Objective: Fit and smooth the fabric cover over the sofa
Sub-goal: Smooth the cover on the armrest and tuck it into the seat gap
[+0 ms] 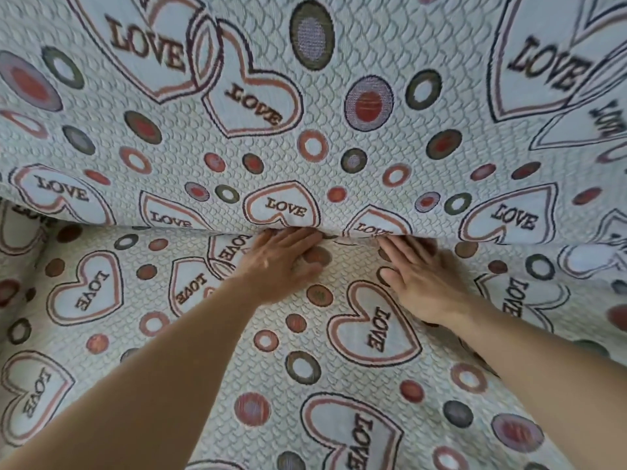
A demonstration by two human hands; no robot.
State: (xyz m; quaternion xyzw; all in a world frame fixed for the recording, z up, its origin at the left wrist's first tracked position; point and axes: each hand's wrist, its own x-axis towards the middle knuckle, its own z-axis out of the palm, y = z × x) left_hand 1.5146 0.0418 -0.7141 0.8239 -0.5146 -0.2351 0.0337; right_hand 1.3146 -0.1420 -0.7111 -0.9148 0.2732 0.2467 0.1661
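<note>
Head view, nearest first: my 2 bare forearms enter from the lower left and lower right of the frame and reach across the seat, which the fabric cover (190, 385) already blankets in its pattern of hearts and rings. There it lies mostly flat, with only soft ripples toward the lower right.

At the centre, my left hand (281, 262) presses palm down, fingers together and flat, gripping nothing; its fingertips disappear into the crease (353, 237) where seat meets backrest. My right hand (420, 283) lies just beside it, also flat and extended, holding nothing, fingers pointed into the same fold.

Beyond the crease, the cover climbs the backrest and fills the upper half of the frame, fairly taut and smooth there.

As I judge it, draping is done and I am partway through tucking: the middle of the fold is being pushed in, while the crease toward the left edge and the right edge looks looser and likely needs the same treatment, then a final smoothing of the seat.
</note>
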